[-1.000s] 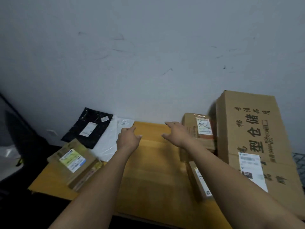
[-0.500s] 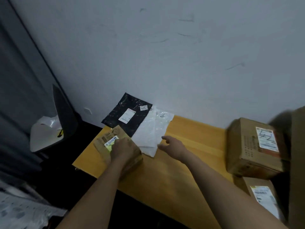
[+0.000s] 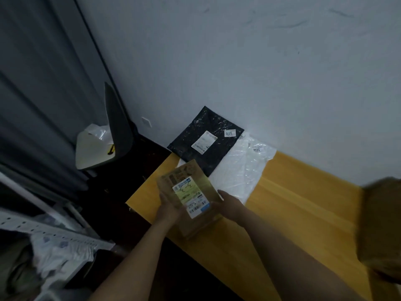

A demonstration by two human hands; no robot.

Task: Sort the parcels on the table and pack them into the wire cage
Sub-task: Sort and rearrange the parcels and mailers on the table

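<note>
Scuffed pale wall runs behind a yellow wooden table (image 3: 293, 205) whose smooth top shows long straight grain lines, and a dark curtain hangs in folds on the left. Over the table's near left corner, the left hand (image 3: 168, 208) and the right hand (image 3: 229, 205) clasp a small flat cardboard box (image 3: 191, 198) from opposite sides, the left fingers curled along its left edge and the right palm pressed to its right edge, so both hands are closed on it. This box is a thin brown rectangle, tilted with its far end higher, and a shipping label (image 3: 191, 197) in white, green and blue with a barcode covers much of its top face. Just beyond it lies a black poly mailer (image 3: 206, 146), glossy and crinkled, flat on the table's far left corner against the wall, with a white label and a small numbered sticker. A white poly mailer (image 3: 243, 168), equally shiny and wrinkled, lies partly under the black one's right side and reaches toward the right hand. At the right edge a larger brown carton (image 3: 382, 224) appears only as a blur. Off the table to the left stands a dark bin with a pale liner (image 3: 97, 148), and a white perforated metal rail (image 3: 50, 231) crosses the lower left corner.
</note>
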